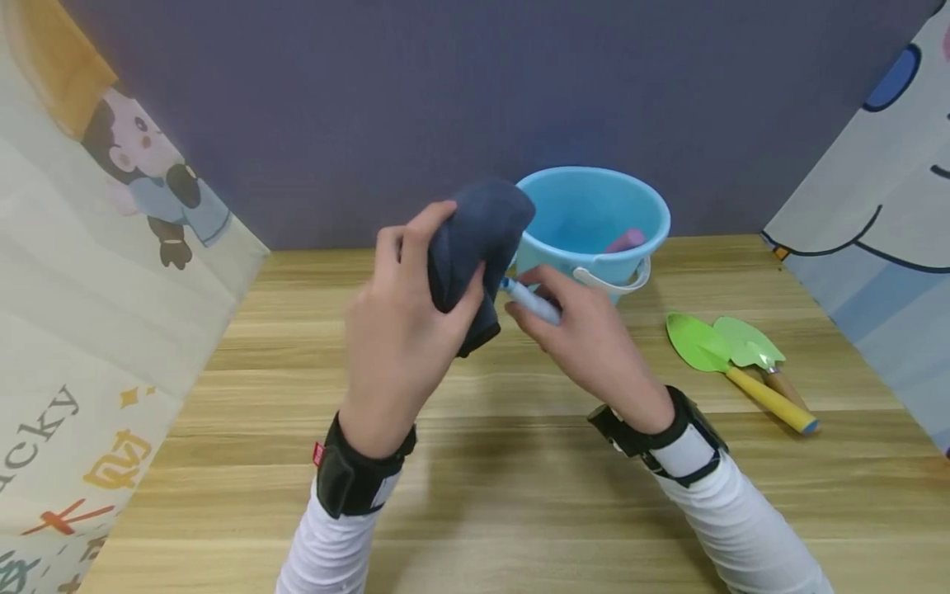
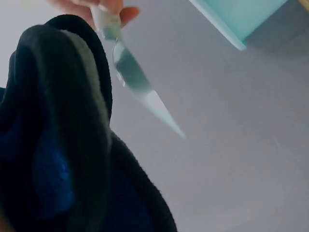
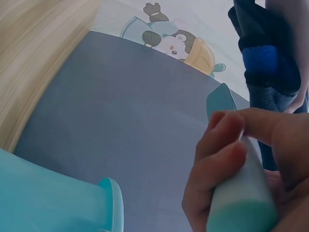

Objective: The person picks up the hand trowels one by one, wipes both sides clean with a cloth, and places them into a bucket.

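My left hand (image 1: 397, 322) grips a folded dark blue cloth (image 1: 482, 239), held up over the wooden table. To the right of it, my right hand (image 1: 594, 338) pinches the pale blue handle of a small hand trowel (image 1: 538, 305). The cloth hides the trowel's blade in the head view. In the left wrist view the pointed, blue-green trowel (image 2: 133, 72) shows beside the cloth (image 2: 72, 121), apart from its dark folds. The right wrist view has fingers (image 3: 219, 159) curled round the trowel's handle (image 3: 244, 193).
Behind my right hand stands a light blue bucket (image 1: 549, 257) with a white handle and a pink object (image 1: 627, 240) inside. At the right lie a green trowel with a yellow handle (image 1: 772, 400) and a pale green garden tool (image 1: 750, 338). A dark panel (image 1: 334, 124) backs the table.
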The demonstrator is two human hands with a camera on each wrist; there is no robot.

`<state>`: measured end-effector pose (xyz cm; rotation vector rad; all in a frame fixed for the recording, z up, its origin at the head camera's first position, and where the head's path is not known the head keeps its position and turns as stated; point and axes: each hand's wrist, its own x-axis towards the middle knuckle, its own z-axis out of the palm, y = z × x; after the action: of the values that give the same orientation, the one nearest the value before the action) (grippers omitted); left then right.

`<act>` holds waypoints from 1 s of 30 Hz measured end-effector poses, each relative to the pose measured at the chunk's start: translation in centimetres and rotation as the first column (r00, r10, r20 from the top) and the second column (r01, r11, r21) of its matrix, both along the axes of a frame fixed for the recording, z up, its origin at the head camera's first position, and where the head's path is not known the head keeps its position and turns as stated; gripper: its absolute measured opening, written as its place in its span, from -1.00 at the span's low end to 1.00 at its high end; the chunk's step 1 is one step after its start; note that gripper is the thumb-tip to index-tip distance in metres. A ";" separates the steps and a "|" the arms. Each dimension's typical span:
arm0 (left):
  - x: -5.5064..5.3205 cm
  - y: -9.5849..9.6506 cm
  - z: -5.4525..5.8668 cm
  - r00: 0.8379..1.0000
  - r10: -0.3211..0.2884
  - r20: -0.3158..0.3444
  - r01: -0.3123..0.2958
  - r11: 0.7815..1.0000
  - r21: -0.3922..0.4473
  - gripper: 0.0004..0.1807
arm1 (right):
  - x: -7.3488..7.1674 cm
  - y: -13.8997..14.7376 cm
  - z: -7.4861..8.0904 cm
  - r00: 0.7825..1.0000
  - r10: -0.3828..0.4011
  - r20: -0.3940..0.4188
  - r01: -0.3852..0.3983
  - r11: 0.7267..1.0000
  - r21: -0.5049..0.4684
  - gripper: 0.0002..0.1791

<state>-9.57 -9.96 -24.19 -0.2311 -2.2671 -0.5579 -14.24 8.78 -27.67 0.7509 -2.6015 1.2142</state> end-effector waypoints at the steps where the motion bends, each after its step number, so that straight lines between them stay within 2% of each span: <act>1: -0.1 0.1 -0.1 1.000 -0.003 0.004 0.003 1.000 -0.008 -0.38 | 0.0 0.0 0.0 1.000 0.000 -0.012 0.000 1.000 0.001 -0.77; 9: -0.8 0.9 -0.8 1.000 -0.014 -0.007 0.013 0.998 -0.059 -0.38 | 0.5 -0.1 0.1 0.997 -0.018 -0.076 0.017 1.000 -0.010 -0.79; 17: -1.1 0.9 -1.0 1.000 0.009 -0.005 -0.009 0.997 -0.081 -0.38 | 1.2 -0.6 0.1 0.992 -0.047 -0.118 0.049 0.999 0.007 -0.81; 20: -1.1 0.8 -0.9 1.000 0.012 0.018 -0.010 0.995 -0.099 -0.36 | 1.2 -0.6 0.1 0.990 -0.055 -0.130 0.057 0.998 0.011 -0.81; 27: -0.6 0.4 -0.4 0.991 0.020 0.136 -0.003 0.992 -0.124 -0.26 | 1.3 -0.5 0.1 0.987 -0.055 -0.152 0.061 0.998 0.034 -0.78; 30: -0.6 0.4 -0.3 0.988 0.028 0.153 -0.009 0.992 -0.123 -0.26 | 1.4 -0.7 0.1 0.984 -0.054 -0.169 0.061 0.997 0.037 -0.80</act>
<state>-10.13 -9.60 -24.49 -0.2336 -2.4549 -0.4411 -12.86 8.08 -27.61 0.7460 -2.5002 1.0359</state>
